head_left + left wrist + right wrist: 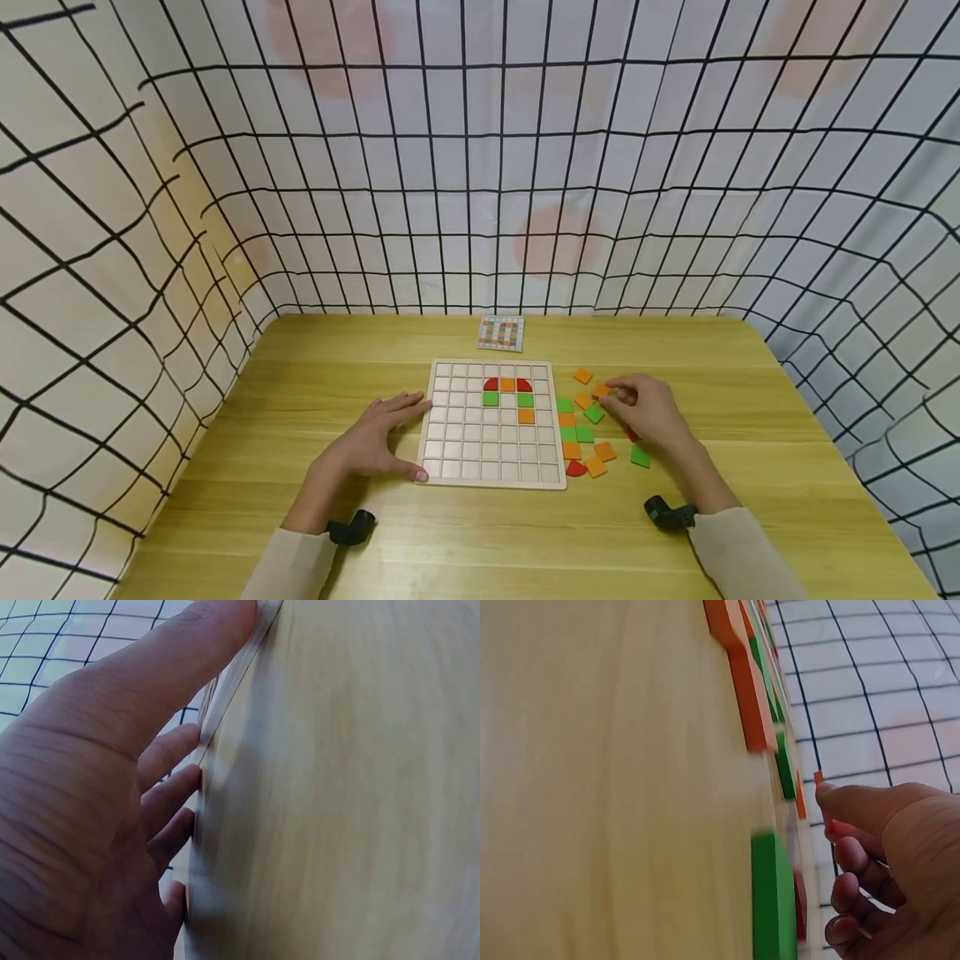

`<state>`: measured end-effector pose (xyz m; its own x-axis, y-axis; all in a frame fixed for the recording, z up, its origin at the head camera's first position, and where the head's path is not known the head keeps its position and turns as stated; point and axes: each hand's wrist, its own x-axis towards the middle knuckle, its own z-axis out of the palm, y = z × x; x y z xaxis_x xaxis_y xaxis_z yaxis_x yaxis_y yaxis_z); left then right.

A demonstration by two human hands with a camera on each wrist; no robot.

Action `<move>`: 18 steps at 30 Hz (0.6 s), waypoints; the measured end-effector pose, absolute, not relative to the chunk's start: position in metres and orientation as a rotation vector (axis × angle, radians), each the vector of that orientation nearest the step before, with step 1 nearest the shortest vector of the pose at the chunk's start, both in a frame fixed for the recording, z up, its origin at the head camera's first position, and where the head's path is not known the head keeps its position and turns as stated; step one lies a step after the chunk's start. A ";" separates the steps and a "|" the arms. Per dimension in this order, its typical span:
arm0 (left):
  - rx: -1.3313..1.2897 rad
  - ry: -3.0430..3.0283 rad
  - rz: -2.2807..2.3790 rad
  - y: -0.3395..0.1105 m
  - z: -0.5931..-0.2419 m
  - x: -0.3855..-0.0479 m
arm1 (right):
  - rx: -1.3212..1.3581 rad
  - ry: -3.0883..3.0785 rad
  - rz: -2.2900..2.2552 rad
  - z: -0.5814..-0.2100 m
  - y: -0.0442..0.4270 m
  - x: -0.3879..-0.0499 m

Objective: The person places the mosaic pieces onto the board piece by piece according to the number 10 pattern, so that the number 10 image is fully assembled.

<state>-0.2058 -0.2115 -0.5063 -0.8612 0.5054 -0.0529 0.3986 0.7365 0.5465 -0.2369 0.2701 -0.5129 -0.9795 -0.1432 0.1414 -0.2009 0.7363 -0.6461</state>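
The right hand [911, 855] pinches an orange piece [818, 777] (shape unclear).

A yellow-brown, wood-grained rectangular table [480, 550] shows a smooth surface with a soft sheen; a pale square gridded board [495, 486] looks like matt wood. Flat orange and green square tiles [584, 434] appear smooth and matt, beige long sleeves [292, 562] are cloth, and black wrist-worn cameras [352, 528] look plastic.

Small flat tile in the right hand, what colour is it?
Orange: the tile in the right hand shows best in the head view.
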 end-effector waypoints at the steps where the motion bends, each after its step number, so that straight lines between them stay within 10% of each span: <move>1: 0.718 2.740 0.794 -0.212 -0.506 -0.206 | 0.300 -2.844 1.080 -0.512 0.267 -0.236; 18: 0.714 2.737 0.784 -0.212 -0.506 -0.206 | 0.463 -2.877 1.214 -0.507 0.188 -0.234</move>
<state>-0.2056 -0.2116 -0.5056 -0.8618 0.5035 -0.0624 0.3940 0.7417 0.5428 -0.2341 0.1883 -0.5073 -0.9569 -0.2728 0.0993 -0.2614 0.6612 -0.7032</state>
